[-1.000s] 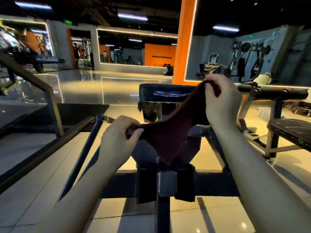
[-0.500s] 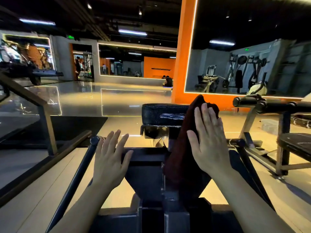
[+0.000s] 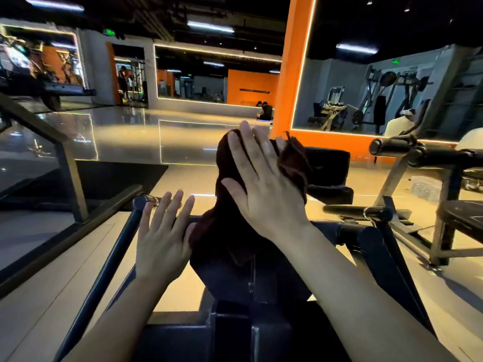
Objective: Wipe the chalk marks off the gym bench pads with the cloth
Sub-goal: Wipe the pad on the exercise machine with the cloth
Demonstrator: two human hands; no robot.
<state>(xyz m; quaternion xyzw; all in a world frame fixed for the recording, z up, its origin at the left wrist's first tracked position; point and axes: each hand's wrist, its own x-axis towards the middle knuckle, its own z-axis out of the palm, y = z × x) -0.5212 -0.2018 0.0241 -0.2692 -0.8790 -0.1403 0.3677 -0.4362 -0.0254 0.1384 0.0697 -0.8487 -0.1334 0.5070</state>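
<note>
right hand (image 3: pixel 264 189), cloth (image 3: pixel 292 163) further left

Dim, warm glare, wide-angle edge distortion

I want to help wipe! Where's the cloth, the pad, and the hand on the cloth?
cloth (image 3: pixel 294 163), head view, right flap.
pad (image 3: pixel 328 165), head view, front face.
right hand (image 3: pixel 264 189), head view, back of hand.

A gym, seemingly — weight machines (image 3: pixel 386 100), padded benches (image 3: pixel 326 165).
</note>
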